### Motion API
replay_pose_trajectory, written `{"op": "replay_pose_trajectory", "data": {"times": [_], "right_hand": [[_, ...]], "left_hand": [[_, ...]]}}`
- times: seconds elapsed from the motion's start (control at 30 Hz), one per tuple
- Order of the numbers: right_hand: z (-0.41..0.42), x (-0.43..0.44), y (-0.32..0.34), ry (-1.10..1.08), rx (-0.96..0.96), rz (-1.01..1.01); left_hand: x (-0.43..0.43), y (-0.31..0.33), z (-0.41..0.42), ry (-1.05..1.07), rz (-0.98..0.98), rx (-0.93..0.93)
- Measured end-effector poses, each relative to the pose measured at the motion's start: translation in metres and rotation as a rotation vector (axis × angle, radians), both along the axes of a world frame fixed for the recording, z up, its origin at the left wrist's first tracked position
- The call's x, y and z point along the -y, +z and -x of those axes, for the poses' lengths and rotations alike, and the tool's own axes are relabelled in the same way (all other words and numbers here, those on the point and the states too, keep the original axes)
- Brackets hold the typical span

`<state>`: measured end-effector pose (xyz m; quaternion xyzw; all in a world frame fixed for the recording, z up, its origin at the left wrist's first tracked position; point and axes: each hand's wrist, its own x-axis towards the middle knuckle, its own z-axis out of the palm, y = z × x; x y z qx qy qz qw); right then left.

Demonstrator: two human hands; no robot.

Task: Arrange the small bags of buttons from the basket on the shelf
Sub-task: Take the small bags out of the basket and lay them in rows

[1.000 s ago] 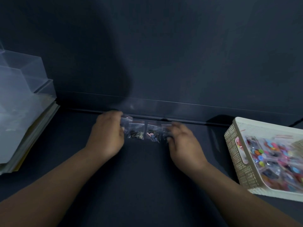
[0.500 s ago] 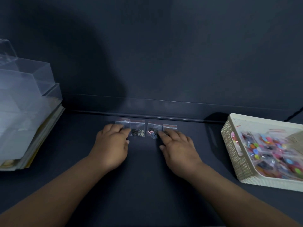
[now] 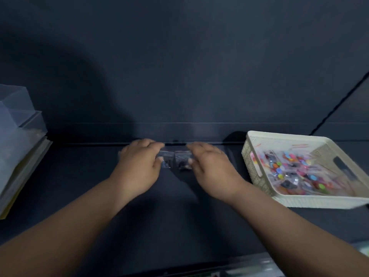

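Observation:
Two small clear bags of dark buttons (image 3: 175,160) lie side by side at the back of the dark shelf (image 3: 179,206), against a low clear lip. My left hand (image 3: 139,166) covers the left end of the row, its fingers over the top and its thumb on the left bag. My right hand (image 3: 211,168) does the same on the right bag. Any bags under the palms are hidden. The cream woven basket (image 3: 279,136) stands to the right, holding several bags of coloured buttons (image 3: 295,172).
Clear plastic boxes and a stack of flat sheets (image 3: 18,148) sit at the left edge. A dark back wall rises behind the clear lip (image 3: 199,132). A black cable (image 3: 339,100) runs down the wall at the far right.
Both hands have moved back towards the lip and closer together. Four bags showed between them before; now only two show. The basket appears larger and nearer as my head has shifted.

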<state>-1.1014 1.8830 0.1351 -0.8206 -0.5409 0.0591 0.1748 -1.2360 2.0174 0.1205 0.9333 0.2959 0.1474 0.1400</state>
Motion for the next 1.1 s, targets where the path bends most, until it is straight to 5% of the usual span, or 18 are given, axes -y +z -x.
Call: {"op": "replay_pose_trajectory", "data": {"times": [0.2,0.43,0.9,1.1], "right_hand": [[-0.049,0.051,0.044,-0.098,-0.062,-0.153],[-0.138,0.136,0.061,-0.329,-0.192,-0.035],[-0.225,0.188,0.018,-0.105,-0.259,0.331],[-0.231,0.172,0.006,0.006,-0.26,0.395]], "left_hand": [[0.051,0.045,-0.064,-0.154,0.054,0.171],[0.119,0.065,-0.141,-0.321,0.124,0.128],[0.205,0.018,-0.238,-0.325,0.164,-0.595],[0.208,0.01,-0.244,-0.29,0.102,-0.561]]}}
